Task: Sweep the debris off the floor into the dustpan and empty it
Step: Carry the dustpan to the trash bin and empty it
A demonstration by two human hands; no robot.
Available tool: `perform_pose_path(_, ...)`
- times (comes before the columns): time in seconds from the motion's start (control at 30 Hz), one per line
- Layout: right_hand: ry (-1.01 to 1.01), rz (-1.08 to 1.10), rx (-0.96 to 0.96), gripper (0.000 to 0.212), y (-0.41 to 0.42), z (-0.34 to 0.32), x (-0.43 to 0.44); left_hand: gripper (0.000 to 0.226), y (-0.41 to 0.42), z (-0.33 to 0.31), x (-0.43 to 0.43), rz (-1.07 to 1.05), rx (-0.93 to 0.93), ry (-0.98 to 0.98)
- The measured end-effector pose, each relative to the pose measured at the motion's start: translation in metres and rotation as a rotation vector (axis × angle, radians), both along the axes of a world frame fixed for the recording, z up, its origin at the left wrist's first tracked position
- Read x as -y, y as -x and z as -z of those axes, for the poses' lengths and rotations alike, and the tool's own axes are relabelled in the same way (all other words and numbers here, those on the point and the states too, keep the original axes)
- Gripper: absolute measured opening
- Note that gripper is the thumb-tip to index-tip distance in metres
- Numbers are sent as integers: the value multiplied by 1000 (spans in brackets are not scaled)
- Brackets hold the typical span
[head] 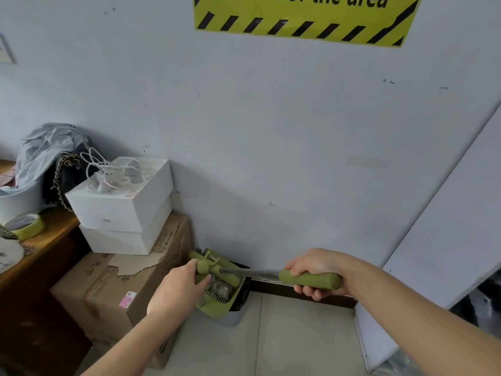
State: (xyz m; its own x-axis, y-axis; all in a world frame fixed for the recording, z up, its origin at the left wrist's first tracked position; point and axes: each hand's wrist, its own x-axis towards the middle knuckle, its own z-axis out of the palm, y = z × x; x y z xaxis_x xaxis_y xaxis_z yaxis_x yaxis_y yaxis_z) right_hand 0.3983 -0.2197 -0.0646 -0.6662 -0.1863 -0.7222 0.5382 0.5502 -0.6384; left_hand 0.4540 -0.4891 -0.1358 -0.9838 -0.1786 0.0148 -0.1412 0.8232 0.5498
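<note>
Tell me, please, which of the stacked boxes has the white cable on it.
The top white box, with the cable on its lid; the lower white box and the brown carton beneath have none.

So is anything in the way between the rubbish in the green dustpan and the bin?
Nothing visible is. The left hand grips the dustpan and the right hand its long handle, over the bin, whose black-lined mouth is open. The debris lies against the pan's comb teeth, which might snag it.
</note>
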Motion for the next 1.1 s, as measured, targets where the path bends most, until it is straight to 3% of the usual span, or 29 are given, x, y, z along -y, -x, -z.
perform_pose_path(0.27, 16, -60, 15, 33, 29, 2, -20, 14, 21, -15, -19, -37, 21, 56)
perform_pose_path(0.87, 147, -118, 73, 9, 54, 13, -79, 22, 35, -15, -93, 5, 162, 331)
perform_pose_path(1.1, 178, -110, 102, 18, 63, 14, -106, 23, 42, -15, -122, 0, 165, 365)
